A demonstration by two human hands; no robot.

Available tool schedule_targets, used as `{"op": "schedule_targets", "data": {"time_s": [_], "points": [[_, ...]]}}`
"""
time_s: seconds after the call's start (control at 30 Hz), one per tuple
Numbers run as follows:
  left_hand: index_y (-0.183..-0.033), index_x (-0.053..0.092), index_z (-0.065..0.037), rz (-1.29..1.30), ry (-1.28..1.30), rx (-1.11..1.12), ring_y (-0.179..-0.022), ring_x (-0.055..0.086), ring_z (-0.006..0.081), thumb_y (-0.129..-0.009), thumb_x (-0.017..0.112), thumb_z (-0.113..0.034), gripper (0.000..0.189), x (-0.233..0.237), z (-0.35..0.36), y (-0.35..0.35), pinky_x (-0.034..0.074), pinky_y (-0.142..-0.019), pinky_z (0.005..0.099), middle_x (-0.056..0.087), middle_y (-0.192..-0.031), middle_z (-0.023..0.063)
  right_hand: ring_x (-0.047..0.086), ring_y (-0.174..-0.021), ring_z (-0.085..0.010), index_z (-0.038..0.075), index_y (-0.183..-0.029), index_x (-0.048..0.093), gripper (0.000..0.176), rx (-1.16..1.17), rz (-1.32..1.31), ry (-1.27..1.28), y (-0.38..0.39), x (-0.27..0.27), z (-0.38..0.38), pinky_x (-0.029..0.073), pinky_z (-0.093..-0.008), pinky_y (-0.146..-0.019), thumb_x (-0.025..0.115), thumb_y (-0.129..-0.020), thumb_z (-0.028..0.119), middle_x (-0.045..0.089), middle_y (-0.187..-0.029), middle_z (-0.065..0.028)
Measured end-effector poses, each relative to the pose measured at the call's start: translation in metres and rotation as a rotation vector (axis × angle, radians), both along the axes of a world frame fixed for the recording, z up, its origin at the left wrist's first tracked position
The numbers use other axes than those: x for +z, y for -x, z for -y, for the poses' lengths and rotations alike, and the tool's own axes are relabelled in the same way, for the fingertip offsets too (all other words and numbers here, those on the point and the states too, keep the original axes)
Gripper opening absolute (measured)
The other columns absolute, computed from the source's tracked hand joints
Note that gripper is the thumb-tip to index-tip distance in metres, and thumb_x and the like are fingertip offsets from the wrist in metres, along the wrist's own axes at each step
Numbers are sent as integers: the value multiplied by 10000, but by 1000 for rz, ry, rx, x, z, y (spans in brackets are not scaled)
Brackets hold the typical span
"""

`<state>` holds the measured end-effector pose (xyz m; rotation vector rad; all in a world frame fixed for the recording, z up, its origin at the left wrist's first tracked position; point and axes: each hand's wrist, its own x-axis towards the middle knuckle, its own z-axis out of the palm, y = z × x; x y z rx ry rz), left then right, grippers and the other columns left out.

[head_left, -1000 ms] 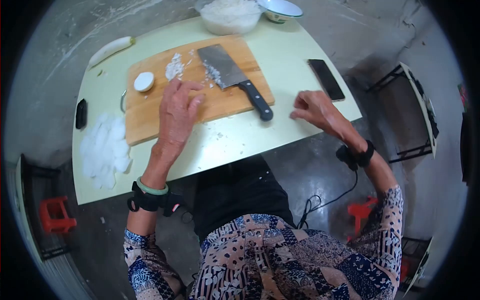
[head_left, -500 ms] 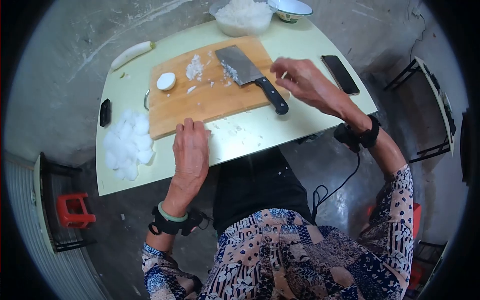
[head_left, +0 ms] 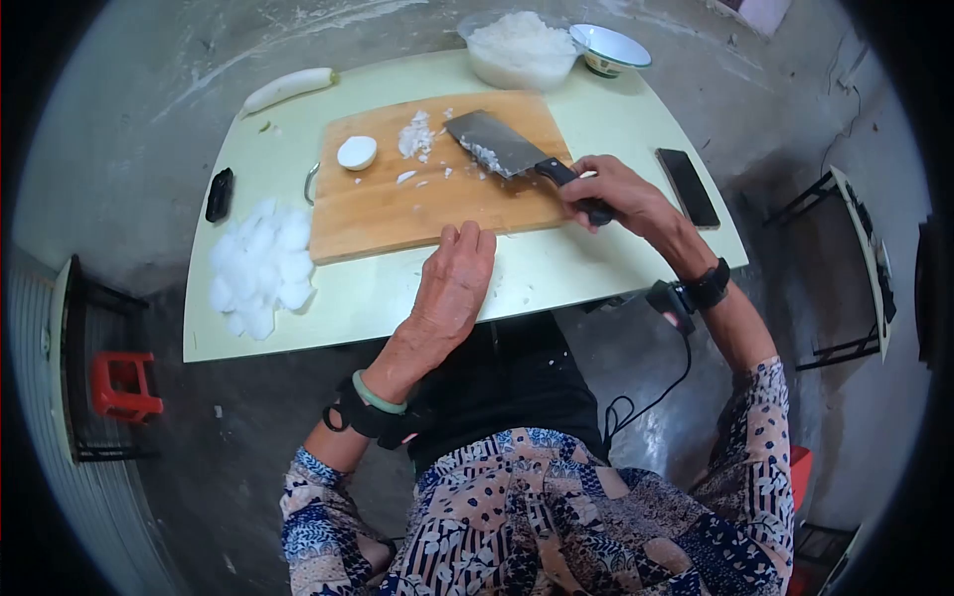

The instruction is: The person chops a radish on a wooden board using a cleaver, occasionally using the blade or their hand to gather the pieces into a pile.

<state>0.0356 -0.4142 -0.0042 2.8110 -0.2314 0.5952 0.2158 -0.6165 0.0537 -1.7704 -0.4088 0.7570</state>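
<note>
My right hand [head_left: 614,191] is closed around the black handle of a cleaver [head_left: 497,146], whose blade lies flat on a wooden cutting board [head_left: 397,211] with white bits stuck to it. My left hand [head_left: 453,282] rests palm down on the pale table [head_left: 566,268], fingertips at the board's near edge, holding nothing. On the board sit a round white radish stub [head_left: 357,152] and a small heap of chopped white pieces [head_left: 415,137].
A pile of white slices [head_left: 260,266] lies on the table's left part. A whole white radish [head_left: 288,88], a bowl of chopped white food [head_left: 521,50] and an empty bowl [head_left: 614,48] stand at the far edge. A phone [head_left: 687,186] lies right, a black object [head_left: 219,194] left.
My right hand has come from the table's right side across to the cleaver and closed on its handle. My left hand slid off the board toward its near edge.
</note>
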Motion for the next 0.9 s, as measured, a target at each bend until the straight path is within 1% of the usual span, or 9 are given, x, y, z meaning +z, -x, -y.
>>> {"op": "schedule_targets", "data": {"time_s": [0.1,0.23,0.3,0.37,0.43,0.5,0.57,0.63,0.9], "points": [[-993,555,18,-2,10,-24,-949,555,411,-785,576,95,223,-3,-10,3,531,-801,501,520,-991,205,539,-509,-103,-10,-1018,560,174,80,-225,-164,-8,12,10,441,-259,-450,644,-947,126,604,-741,-66],[-1028,577,-14,78,251,-81,-931,581,409,-807,576,99,249,-16,-32,-12,523,-794,495,561,-941,190,519,-574,-58,-13,-1039,560,173,37,324,-78,16,28,9,432,-240,-464,596,-995,150,578,-753,-28],[-1045,585,-19,134,279,-77,-933,591,406,-822,578,92,249,-3,-40,-27,523,-801,481,582,-949,188,519,-624,-77,-28,-1110,575,217,9,460,25,34,39,5,444,-265,-523,573,-1010,165,574,-756,-29],[-1061,593,-25,186,308,-74,-934,601,403,-838,580,84,249,8,-47,-51,524,-807,467,602,-957,187,571,-633,-169,-27,-1205,560,254,-123,858,118,39,34,-1,473,-356,-583,568,-1014,141,590,-716,-117],[-1104,602,-17,305,463,-97,-963,600,423,-854,585,65,264,12,-52,-83,515,-868,469,616,-999,203,640,-688,-361,31,-1335,528,324,-85,884,141,33,17,-5,488,-438,-669,547,-1026,124,631,-794,-243],[-1116,608,-8,197,372,-15,-1007,586,433,-853,616,33,267,12,-53,-101,498,-909,485,610,-1042,215,647,-725,-418,37,-1384,496,373,-9,888,177,32,9,-8,495,-461,-692,543,-1022,111,637,-834,-287],[-1128,614,1,83,284,67,-1052,573,444,-851,648,0,279,10,-54,-113,480,-949,500,604,-1085,227,657,-750,-413,42,-1416,470,407,28,875,196,31,10,-9,498,-470,-718,527,-1018,99,645,-859,-303],[-1127,618,25,-32,265,119,-1136,532,446,-826,750,-117,357,10,-50,-119,443,-997,524,571,-1154,238,665,-785,-411,42,-1420,468,412,26,612,283,33,19,-9,496,-479,-753,513,-1013,90,647,-868,-308],[-1047,654,31,-38,268,59,-1140,529,408,-776,836,-212,407,5,-50,-143,459,-972,492,555,-1136,212,673,-919,-459,43,-1495,438,510,1,859,190,29,14,-13,491,-502,-830,520,-992,49,670,-1019,-318]]}}
